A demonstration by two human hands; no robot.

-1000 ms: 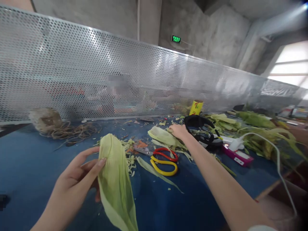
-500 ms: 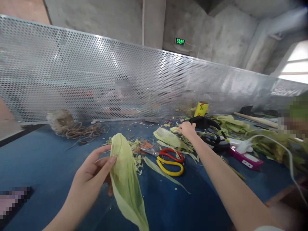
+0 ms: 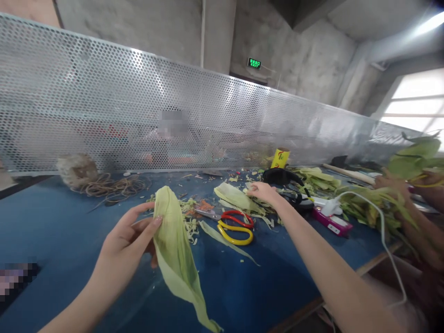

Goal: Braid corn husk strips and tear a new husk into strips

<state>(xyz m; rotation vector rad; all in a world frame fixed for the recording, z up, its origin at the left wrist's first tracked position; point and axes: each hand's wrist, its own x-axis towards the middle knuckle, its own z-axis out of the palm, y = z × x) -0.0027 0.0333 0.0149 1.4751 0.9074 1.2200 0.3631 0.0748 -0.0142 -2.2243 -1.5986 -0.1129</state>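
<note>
My left hand pinches a long pale green corn husk that hangs down over the blue table. My right arm stretches out across the table. My right hand lies on a pile of husk scraps, right beside another folded husk; its fingers are curled on the scraps. Red and yellow scissors lie between the two hands.
A perforated metal screen runs along the table's far side. Coiled twine lies at the back left. A yellow cup, black headphones, a pink device with white cable and green corn stalks crowd the right. Another person's hand handles leaves there.
My right hand slid slightly from beside the headphones onto the husk scraps. My left hand keeps the husk. The view swung a little, and another person's hand has come into sight at the right.
</note>
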